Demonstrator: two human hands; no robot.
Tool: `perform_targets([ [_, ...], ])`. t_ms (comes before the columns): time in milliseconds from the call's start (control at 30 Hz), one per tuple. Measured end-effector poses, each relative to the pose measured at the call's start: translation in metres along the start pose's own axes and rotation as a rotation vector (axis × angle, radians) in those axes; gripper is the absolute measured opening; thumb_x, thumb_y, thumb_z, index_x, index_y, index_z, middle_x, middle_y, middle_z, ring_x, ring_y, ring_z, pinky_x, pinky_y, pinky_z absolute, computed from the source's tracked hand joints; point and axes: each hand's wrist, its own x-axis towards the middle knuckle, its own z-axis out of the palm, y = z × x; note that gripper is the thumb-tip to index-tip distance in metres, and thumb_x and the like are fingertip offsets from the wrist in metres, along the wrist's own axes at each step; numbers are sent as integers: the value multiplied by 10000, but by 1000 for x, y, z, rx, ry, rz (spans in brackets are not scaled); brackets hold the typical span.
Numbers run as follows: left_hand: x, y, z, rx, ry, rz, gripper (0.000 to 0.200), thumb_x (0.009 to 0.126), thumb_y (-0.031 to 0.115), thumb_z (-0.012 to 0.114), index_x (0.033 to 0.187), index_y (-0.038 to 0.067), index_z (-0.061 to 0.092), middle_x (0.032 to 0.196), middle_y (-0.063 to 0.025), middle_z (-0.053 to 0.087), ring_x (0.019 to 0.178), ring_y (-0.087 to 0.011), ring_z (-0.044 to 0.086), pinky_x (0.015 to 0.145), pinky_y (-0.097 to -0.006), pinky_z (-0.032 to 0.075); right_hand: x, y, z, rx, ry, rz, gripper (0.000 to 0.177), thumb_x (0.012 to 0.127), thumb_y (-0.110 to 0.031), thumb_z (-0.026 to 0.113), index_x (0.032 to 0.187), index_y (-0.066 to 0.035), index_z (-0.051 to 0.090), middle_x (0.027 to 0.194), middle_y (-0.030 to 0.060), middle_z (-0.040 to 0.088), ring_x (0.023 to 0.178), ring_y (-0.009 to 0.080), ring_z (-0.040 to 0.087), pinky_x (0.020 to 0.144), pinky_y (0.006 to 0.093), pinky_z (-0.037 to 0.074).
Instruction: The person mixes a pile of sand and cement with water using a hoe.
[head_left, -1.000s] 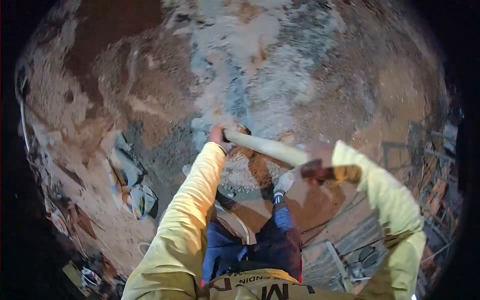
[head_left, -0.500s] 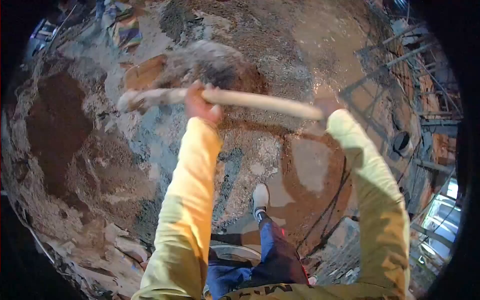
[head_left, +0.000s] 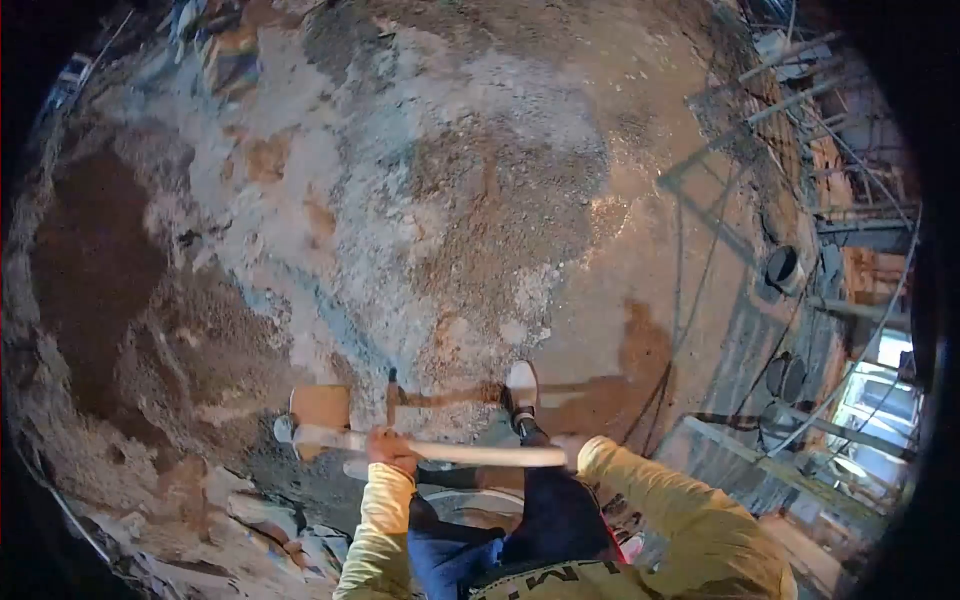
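Observation:
A hoe (head_left: 485,455) with a pale wooden handle and a flat, brownish blade lies across in front of my legs. Its blade is at the left end, over the dark gravelly ground. My left hand (head_left: 392,450) is wrapped round the handle not far from the blade. At the handle's right end my right hand (head_left: 571,449) grips it, its fingers partly hidden and blurred. Just beneath the handle, by my legs, shows the pale curved rim of a round pan (head_left: 470,500). A heap of gravel mix (head_left: 480,200) spreads over the ground ahead.
My shoe (head_left: 522,380) stands on wet ground at the heap's lower edge. Brown, wet-looking ground (head_left: 650,240) lies to the right. Poles (head_left: 800,105) and round pipe-like openings (head_left: 782,266) line the right side. A dark patch (head_left: 95,270) and rubble (head_left: 265,515) are at left.
Both hands have drawn the hoe back towards my body, from over the heap to in front of my legs. The blurred material near its blade has settled.

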Motion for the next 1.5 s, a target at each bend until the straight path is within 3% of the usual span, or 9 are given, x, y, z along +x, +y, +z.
perform_targets([
  [200, -7, 106, -106, -233, 63, 174, 391, 850, 414, 350, 1064, 121, 496, 1091, -57, 501, 940, -272, 466, 843, -478, 360, -1, -183, -15, 198, -18, -141, 564, 698, -397, 649, 1133, -75, 493, 1067, 205, 561, 999, 351, 539, 826, 427, 430],
  [400, -10, 361, -119, -40, -243, 674, 230, 830, 342, 522, 954, 148, 527, 748, 4, 487, 675, -167, 484, 569, -314, 410, 89, -391, -60, 274, 11, -821, 587, 666, -372, 689, 1130, -69, 495, 1000, 179, 581, 922, 311, 570, 814, 388, 433],
  [500, 9, 430, -80, 74, -131, 903, 174, 771, 225, 608, 855, 89, 541, 645, -20, 495, 537, -159, 498, 441, -287, 396, 131, -483, -97, 233, 154, -782, 678, 705, -452, 621, 1209, -48, 416, 1060, 231, 558, 996, 346, 548, 856, 389, 427],
  [700, 116, 362, -33, 861, 293, 1054, 165, 761, 139, 600, 750, -18, 550, 590, -87, 553, 502, -195, 553, 428, -342, 406, 237, -542, -138, 564, 468, -524, 410, 737, -324, 575, 944, 31, 577, 884, 269, 594, 891, 395, 569, 748, 426, 442],
  [767, 244, 373, -56, 1510, 56, 1035, 262, 771, 276, 594, 811, 17, 591, 676, -114, 609, 640, -255, 612, 552, -380, 446, 241, -522, -133, 648, 423, -440, 369, 738, -279, 565, 925, 39, 583, 869, 268, 597, 879, 395, 573, 734, 427, 439],
  [833, 217, 332, -45, 2013, 434, 959, 272, 761, 307, 606, 844, 49, 611, 740, -131, 630, 696, -275, 626, 606, -394, 461, 234, -491, -119, 560, 365, -393, 416, 716, -317, 615, 893, 58, 585, 828, 258, 602, 857, 368, 590, 717, 411, 439],
  [1000, 99, 266, -32, 1047, 275, 615, 622, 647, 132, 687, 1130, -86, 359, 992, -215, 581, 898, -321, 598, 753, -381, 486, 169, -454, -88, 602, 300, -364, 548, 702, -436, 641, 870, 79, 561, 793, 278, 585, 789, 387, 574, 698, 405, 426],
  [1200, 35, 169, 6, 2566, -130, 488, 290, 834, 227, 479, 1063, 124, 624, 1091, -46, 605, 1023, -232, 565, 827, -406, 397, 147, -356, -26, 586, 407, -67, 650, 685, -533, 626, 873, 86, 567, 764, 171, 597, 770, 254, 575, 696, 372, 423],
  [1500, 14, 77, -36, 2428, -250, 716, 235, 684, 227, 596, 892, 149, 671, 883, -38, 653, 816, -268, 624, 719, -419, 462, 36, -346, 1, 784, 175, -22, 525, 733, -449, 628, 889, 50, 580, 740, 90, 592, 685, 161, 540, 621, 336, 433],
])
